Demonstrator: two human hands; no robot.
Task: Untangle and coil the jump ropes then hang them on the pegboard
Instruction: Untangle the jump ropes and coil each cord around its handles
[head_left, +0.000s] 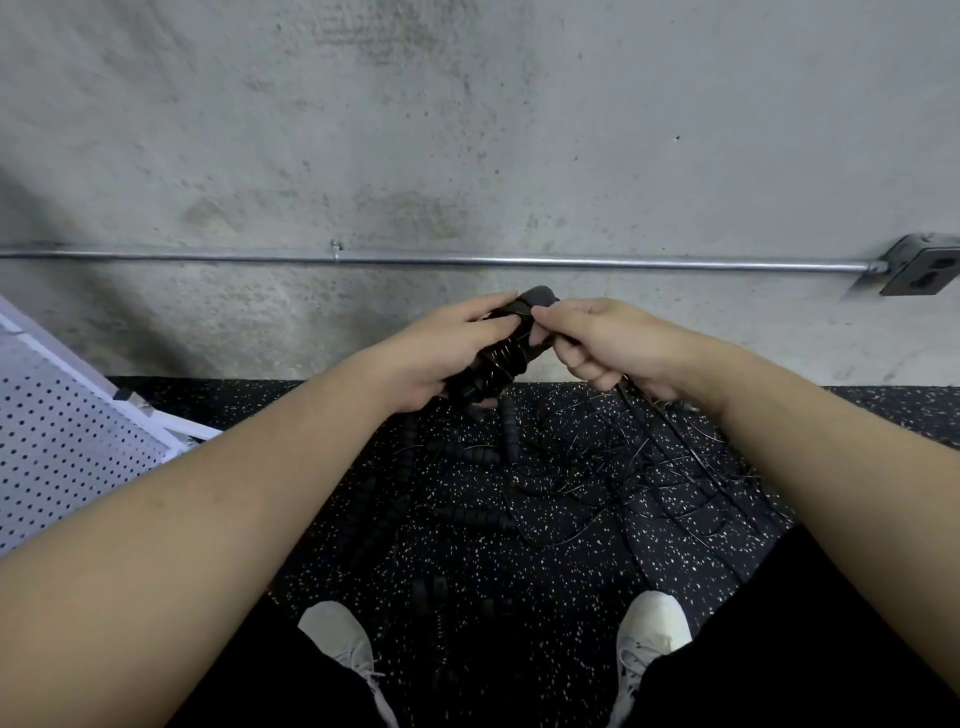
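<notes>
Above speckled floor (519, 561): left hand (441, 348) gripping cord-wrapped handle bundle (501, 358); right hand (613, 343) pinching cord (639, 415); loose ropes (571, 478) below.

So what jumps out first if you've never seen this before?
Two bare hands meet mid-frame: the left hand grips black handles wound with thin cord, while the right hand pinches the cord. Below them, a tangle of black jump ropes sprawls across the speckled floor, and a white pegboard leans at far left.
</notes>
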